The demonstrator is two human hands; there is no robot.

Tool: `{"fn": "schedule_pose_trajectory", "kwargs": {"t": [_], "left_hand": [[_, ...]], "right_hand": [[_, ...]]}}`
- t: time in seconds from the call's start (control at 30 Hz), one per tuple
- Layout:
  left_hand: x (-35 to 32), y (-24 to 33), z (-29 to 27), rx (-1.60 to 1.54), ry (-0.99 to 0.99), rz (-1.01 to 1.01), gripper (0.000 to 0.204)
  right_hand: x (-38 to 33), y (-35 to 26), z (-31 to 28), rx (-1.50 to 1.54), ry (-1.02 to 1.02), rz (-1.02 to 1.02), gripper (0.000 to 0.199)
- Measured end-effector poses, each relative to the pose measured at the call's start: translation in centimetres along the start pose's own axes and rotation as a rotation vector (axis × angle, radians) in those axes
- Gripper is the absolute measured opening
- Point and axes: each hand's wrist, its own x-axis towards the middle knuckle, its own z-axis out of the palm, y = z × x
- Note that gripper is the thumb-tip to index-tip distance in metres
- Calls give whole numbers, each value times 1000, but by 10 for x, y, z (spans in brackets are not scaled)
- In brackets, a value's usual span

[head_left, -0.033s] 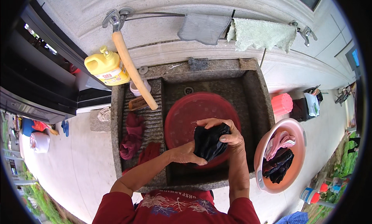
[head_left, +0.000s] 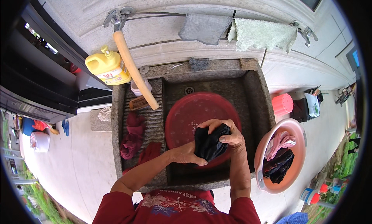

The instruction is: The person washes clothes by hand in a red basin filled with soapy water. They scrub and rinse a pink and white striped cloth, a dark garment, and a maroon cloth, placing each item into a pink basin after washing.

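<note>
**While both hands wring, black cloth sits over the red basin**

Set against the wall, the stone sink (head_left: 255, 103) holds a red basin (head_left: 186, 115). Over the basin's near rim, the left hand (head_left: 185, 153) and right hand (head_left: 228, 135) are clamped together on a bunched black garment (head_left: 209, 144).
</note>
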Motion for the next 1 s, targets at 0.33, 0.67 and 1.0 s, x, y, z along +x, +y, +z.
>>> {"fn": "schedule_pose_trajectory", "kwargs": {"t": [0.33, 0.67, 1.0], "left_hand": [[3, -9, 36, 783, 582, 265, 99], [24, -58, 15, 1341, 523, 242, 91], [13, -48, 11, 1160, 380, 418, 87]], "right_hand": [[-8, 9, 10, -43, 557, 161, 9], [-1, 36, 0, -235, 511, 352, 28], [-23, 33, -18, 19, 147, 231, 45]]}}
